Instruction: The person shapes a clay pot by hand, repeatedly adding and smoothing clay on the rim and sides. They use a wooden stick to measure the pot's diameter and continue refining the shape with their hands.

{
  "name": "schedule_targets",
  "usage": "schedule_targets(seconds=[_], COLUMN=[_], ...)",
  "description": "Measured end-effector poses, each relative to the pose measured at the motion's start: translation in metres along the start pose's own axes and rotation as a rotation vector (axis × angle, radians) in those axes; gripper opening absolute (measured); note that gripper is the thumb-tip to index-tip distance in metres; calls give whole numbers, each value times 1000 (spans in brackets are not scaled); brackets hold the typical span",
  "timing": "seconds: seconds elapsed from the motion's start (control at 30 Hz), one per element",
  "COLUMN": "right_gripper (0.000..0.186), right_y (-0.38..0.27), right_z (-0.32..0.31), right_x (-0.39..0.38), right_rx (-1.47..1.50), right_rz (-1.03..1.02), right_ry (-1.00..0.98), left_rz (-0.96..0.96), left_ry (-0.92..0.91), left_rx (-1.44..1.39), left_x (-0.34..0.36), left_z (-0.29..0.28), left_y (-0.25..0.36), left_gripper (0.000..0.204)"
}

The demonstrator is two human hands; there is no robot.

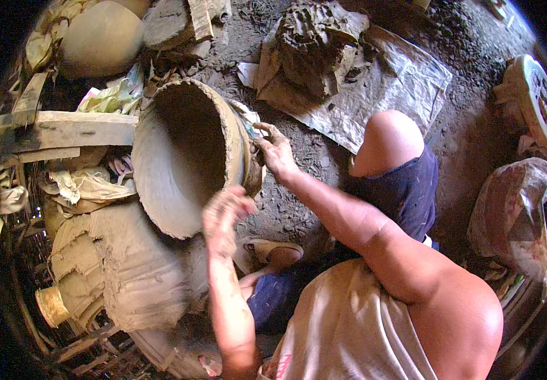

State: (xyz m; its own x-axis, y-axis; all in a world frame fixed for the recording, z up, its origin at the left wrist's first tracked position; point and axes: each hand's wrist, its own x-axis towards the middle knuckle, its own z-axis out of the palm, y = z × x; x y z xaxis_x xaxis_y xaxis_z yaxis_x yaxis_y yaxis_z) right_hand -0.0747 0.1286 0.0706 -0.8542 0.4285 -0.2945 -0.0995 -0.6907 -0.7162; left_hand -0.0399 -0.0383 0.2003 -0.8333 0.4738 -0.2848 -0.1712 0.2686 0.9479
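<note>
Head view: the tilted pot (159, 161) just beside the plank (74, 132), probably heavy, soft and fragile, should be supported from below, while the right hand (276, 153) is curled at its outer wall (245, 155), the left hand (224, 218) is blurred near the rim (227, 140), and neither grip can be told.

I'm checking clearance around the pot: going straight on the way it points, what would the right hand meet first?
Most likely the pot, on its outer side: the right hand points left toward it. They look very close, perhaps touching; depth is unclear.
</note>
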Motion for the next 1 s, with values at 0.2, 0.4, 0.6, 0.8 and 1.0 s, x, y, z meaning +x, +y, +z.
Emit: schedule_targets(seconds=[0.2,0.4,0.6,0.8,1.0], right_gripper=[22,25,22,26,30], right_y=[-6,11,24,32,38], right_z=[12,11,-3,-13,0], right_x=[-22,-37,-48,-54,-53], right_rx=[74,-106,-269,-640,-779], right_rz=[133,144,101,-90,-119], right_ry=[-9,-58,30,79,13], left_rz=[-219,-268,-88,-171,-213], left_ry=[107,-130,-130,-159,-83], left_rx=[104,251,526,241,323], left_x=[104,116,111,111,122], left_z=[3,-5,-21,-26,-28], left_y=[34,7,-5,-13,-16], left_gripper=[49,35,33,31,30])
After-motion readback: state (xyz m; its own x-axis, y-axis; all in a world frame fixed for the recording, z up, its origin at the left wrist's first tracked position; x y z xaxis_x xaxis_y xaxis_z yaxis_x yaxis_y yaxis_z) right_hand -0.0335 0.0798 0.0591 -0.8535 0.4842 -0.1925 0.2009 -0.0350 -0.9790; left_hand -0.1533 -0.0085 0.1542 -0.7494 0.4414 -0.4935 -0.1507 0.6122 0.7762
